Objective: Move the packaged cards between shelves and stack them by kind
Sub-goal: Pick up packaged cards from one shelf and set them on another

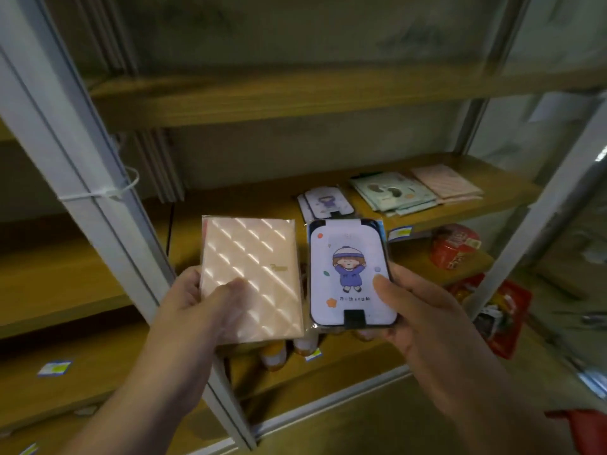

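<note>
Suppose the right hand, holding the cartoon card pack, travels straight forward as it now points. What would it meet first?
Probably the small pile of matching cartoon packs on the shelf beyond the right hand and its pack, though depth is uncertain.

Two bare hands are in view, the left hand [193, 307] and the right hand [423, 310], and each carries one wrapped pack: one peach-pink quilted card pack in clear film [251, 277] and one white rounded card pack printed with a cartoon child in a blue coat [349, 274]. On the wooden middle shelf [249, 205] lie three small stacks, one of each kind: a stack of white cartoon-child packs [325, 201], a stack of pale green packs [392, 193], and a stack of pale pink packs [448, 182]. How many packs each stack holds cannot be counted. Three blue-and-yellow shelf-edge labels show [54, 367] [400, 233] [312, 354]. One red round tin [455, 246] sits lower right.
</note>
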### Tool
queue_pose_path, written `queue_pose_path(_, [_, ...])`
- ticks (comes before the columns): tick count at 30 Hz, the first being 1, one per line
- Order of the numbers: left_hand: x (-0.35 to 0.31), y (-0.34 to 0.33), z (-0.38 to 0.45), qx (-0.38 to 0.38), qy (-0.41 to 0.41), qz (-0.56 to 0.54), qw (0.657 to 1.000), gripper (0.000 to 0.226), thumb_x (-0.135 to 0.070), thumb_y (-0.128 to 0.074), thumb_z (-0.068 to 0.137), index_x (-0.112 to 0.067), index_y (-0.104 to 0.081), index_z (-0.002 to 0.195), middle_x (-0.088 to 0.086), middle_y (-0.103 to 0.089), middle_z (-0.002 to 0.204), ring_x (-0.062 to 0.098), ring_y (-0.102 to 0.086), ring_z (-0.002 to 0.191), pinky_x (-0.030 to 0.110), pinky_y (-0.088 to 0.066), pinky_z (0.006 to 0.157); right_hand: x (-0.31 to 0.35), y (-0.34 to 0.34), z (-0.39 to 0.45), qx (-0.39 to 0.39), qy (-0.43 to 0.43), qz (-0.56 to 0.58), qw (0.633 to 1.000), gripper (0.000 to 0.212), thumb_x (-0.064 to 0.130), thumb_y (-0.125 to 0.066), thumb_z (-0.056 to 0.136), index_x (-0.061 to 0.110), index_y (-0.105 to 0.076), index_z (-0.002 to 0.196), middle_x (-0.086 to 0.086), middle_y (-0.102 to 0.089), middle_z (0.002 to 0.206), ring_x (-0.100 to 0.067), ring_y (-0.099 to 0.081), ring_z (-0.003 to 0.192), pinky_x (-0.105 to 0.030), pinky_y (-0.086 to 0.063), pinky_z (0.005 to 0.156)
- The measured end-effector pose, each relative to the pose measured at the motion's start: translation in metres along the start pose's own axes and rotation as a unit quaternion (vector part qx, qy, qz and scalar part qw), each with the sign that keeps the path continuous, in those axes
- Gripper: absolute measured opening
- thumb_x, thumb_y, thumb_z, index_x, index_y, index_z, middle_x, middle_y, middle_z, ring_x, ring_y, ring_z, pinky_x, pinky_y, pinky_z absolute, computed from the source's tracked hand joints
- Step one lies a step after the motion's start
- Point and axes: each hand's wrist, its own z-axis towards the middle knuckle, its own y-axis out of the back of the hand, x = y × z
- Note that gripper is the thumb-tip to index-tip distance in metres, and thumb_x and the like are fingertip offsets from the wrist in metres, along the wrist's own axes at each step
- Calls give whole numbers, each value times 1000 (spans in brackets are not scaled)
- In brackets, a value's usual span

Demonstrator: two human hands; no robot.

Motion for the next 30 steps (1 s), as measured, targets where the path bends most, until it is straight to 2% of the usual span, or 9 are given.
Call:
queue_pose_path(3, [10,-27,36,12,11,-21,1000,30,-24,-73,88,-26,-64,116,3,-79,103,25,-77,88,36,-59,63,7,22,24,-38,8,-34,999,28,35,-73,85,31,-75,112,-9,-77,108,-37,-70,105,-69,-47,96])
queue_pose_path(5, [12,-42,62,18,14,-30,999,30,-24,-72,89,-28,-63,117,1,-79,103,23,-77,88,33,-60,61,13,34,43,-62,13,-70,996,23,36,-69,83,36,-77,105,-7,-78,104,-42,-68,106,-71,-45,96])
queue_pose_path(9, [12,-65,110,29,20,-52,998,29,-24,-71,89,-27,-62,116,1,-79,101,23,-77,87,30,-60,59,21,52,89,-85,-3,-144,986,20,32,-66,91,50,-74,94,7,-79,95,-18,-76,89,-50,-60,84])
queue_pose_path(14, [13,-69,158,14,22,-37,999,31,-26,-71,88,-28,-61,118,-1,-79,98,22,-78,85,32,-60,56,22,59,155,-97,9,-232,968,13,27,-62,97,35,-72,100,16,-78,93,-5,-74,83,-21,-59,62])
queue_pose_path(20, [12,-66,184,-55,-1,-18,998,21,-23,-76,85,-27,-69,104,1,-79,89,20,-77,76,25,-55,48,23,50,240,-75,22,-302,950,23,25,-61,98,21,-65,120,9,-76,85,-4,-72,70,-16,-52,54])
queue_pose_path(24, [13,-68,182,-85,-4,-5,996,46,-32,-82,74,-26,-65,116,2,-77,93,20,-77,79,30,-58,54,9,52,274,-72,25,-383,921,48,34,-64,95,20,-54,140,14,-71,110,9,-56,68,-4,-41,47])
queue_pose_path(25, [13,-70,181,-91,-7,1,996,47,-35,-83,70,-25,-66,113,2,-77,89,20,-76,74,30,-57,52,6,53,278,-66,37,-422,903,51,38,-64,94,20,-52,141,10,-71,113,13,-52,68,-4,-39,47])
queue_pose_path(27, [13,-77,180,-103,-11,9,995,41,-36,-84,66,-25,-69,103,3,-76,84,21,-75,70,29,-54,51,3,56,280,-51,80,-482,871,49,44,-63,93,21,-57,136,9,-71,90,6,-55,65,-15,-41,52])
queue_pose_path(30, [14,-93,176,-117,-26,18,993,31,-35,-84,67,-25,-70,93,6,-76,82,25,-75,70,32,-55,54,7,63,278,-10,146,-529,836,28,54,-59,90,29,-66,101,9,-58,71,-4,-56,63,-30,-49,55])
